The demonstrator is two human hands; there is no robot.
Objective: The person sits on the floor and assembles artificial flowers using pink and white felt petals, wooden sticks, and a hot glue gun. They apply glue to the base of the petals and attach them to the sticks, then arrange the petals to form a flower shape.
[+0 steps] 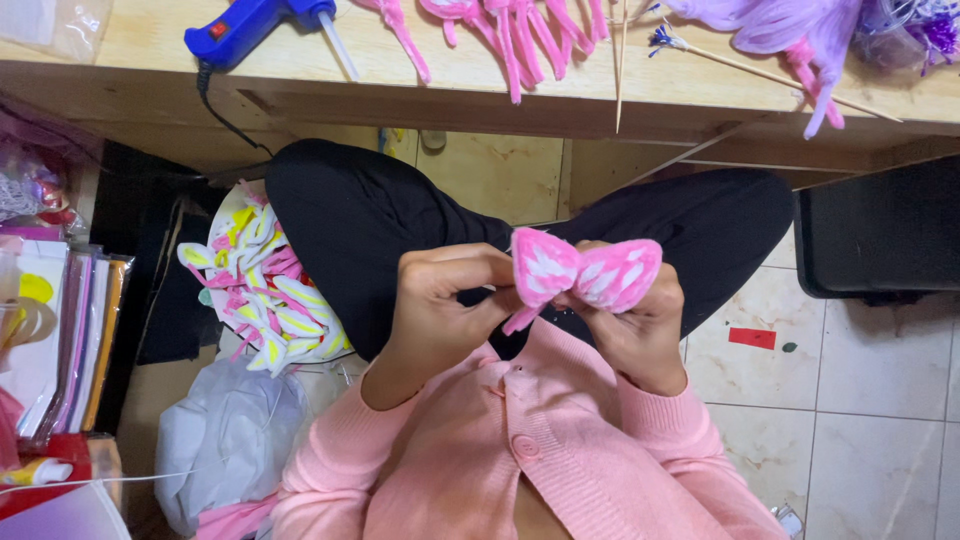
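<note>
- While both hands pinch the two pink-and-white petals (585, 272) together above the lap, the left hand (435, 300) grasps the left petal and the right hand (640, 325) the right; keeping the bases aligned and pressed firmly should hold the pair neat.
- Whether glue sits between the bases is hidden by the fingers.
- Beyond the hands, on the wooden bench (480, 85), lie a blue glue gun (255, 25), pink petal strips (510, 35) and thin sticks (622, 60).
- Left of the left hand, a bowl of cut petals (265, 290) sits low; nothing blocks the hands.
</note>
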